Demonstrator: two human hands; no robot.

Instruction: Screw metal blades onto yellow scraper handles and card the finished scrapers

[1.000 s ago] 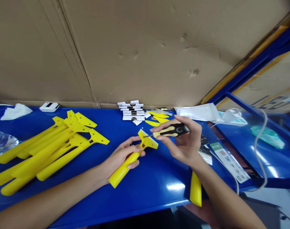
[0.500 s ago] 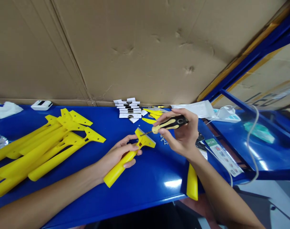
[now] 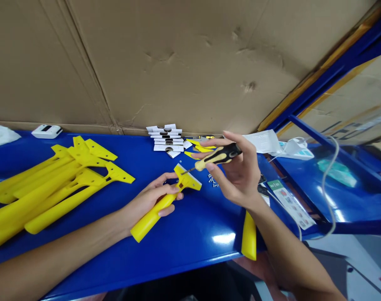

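My left hand is wrapped round the neck of a yellow scraper, whose wide head points up and to the right. A thin metal blade edge shows along that head. Between thumb and fingers, my right hand grips a black-and-cream screwdriver. Its tip meets the scraper head near the upper screw hole; whether a screw sits under it is too small to tell. Small loose screws lie on the blue table, just left of my right hand.
Several yellow scraper handles are piled at the left. White paper sleeves are stacked at the back, with yellow pieces beside them. Another yellow handle lies by my right forearm. A white cable and power strip are at the right.
The view has shifted slightly, so most things appear a little further left. The screwdriver stays at the scraper head, and the right-hand fingers have opened somewhat around its handle.
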